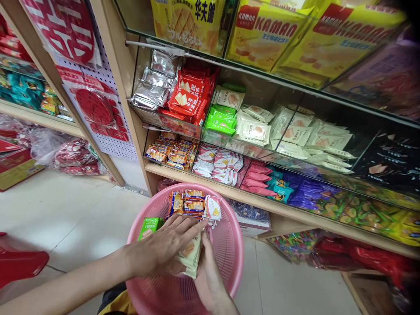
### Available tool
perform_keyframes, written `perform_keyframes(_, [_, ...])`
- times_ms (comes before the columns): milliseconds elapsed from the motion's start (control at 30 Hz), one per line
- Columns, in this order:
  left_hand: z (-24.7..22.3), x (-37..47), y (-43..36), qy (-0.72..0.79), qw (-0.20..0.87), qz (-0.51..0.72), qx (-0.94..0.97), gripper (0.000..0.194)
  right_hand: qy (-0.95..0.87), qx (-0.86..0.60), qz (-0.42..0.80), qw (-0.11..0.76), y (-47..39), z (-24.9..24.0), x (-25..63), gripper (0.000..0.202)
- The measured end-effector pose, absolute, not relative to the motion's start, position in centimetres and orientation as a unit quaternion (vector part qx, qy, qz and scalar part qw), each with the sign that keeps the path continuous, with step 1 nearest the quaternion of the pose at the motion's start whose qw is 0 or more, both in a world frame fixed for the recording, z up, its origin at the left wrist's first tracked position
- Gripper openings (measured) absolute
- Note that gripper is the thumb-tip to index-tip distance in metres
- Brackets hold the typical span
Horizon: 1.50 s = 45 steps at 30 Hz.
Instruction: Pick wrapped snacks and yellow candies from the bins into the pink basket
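Over a pink plastic basket (236, 262), my two hands press on cream-coloured snack packets (190, 262) from either side. My left hand (164, 245) lies across them with its fingers stretched out, hiding much of their surface. My right hand (211, 273) holds their right edge, thumb up along the side. Inside the basket are several orange-and-blue snack packets (193, 205) in neat stacks. White-and-pink packets (213, 209) stand at their right. A green packet (150, 226) sits at the basket's left, partly behind my left hand.
Glass-fronted shelves (243, 144) rise behind the basket, filled with red packets (190, 96), cream packets (252, 127) and yellow KAMAN bags (262, 35). A wooden shelf edge (282, 210) runs close behind the basket's rim. A red plastic object (22, 260) stands on the tiled floor at left.
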<state>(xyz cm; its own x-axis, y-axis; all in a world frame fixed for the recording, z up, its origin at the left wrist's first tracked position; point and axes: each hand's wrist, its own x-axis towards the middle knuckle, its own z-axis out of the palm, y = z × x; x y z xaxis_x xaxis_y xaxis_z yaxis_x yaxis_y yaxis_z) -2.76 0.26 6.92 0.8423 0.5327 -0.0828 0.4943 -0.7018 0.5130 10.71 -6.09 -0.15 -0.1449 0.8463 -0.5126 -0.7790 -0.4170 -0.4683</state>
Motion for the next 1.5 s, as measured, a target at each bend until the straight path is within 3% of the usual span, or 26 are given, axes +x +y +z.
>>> perform_keyframes(267, [7.0, -5.5, 1.4, 0.295, 0.554, 0.142, 0.765, 0.09, -0.043, -0.347, 0.768, 0.537, -5.7, -0.2, 10.1, 0.05])
perform_keyframes(367, [6.8, -6.2, 1.9, 0.306, 0.595, 0.204, 0.715, 0.088, -0.036, -0.358, 0.763, 0.536, -5.7, -0.1, 10.3, 0.052])
perform_keyframes(467, [7.3, -6.3, 1.8, 0.348, 0.51, 0.214, 0.757, 0.088, -0.032, -0.365, 0.76, 0.536, -5.7, 0.0, 10.5, 0.054])
perform_keyframes(633, [7.6, -4.7, 0.4, 0.311, 0.301, 0.123, 0.893, 0.093, -0.051, -0.378, 0.746, 0.546, -5.6, -0.1, 10.4, 0.054])
perform_keyframes(867, [5.2, -2.7, -1.1, 0.334, 0.162, 0.023, 0.928, 0.098, -0.055, -0.402, 0.722, 0.56, -6.2, -1.1, 10.4, 0.058])
perform_keyframes(1067, [5.2, -2.9, -0.4, 0.318, 0.174, 0.03, 0.931, 0.101, -0.046, -0.401, 0.718, 0.566, -6.5, -1.1, 10.4, 0.055])
perform_keyframes(1267, [8.7, -5.7, 1.8, 0.381, 0.191, 0.126, 0.896, 0.084, 0.013, -0.437, 0.707, 0.555, -6.7, -0.8, 12.8, 0.051])
perform_keyframes(1500, [3.8, -3.0, -2.3, 0.403, 0.161, -0.013, 0.901, 0.089, 0.031, -0.465, 0.665, 0.584, -6.9, -1.3, 15.3, 0.048])
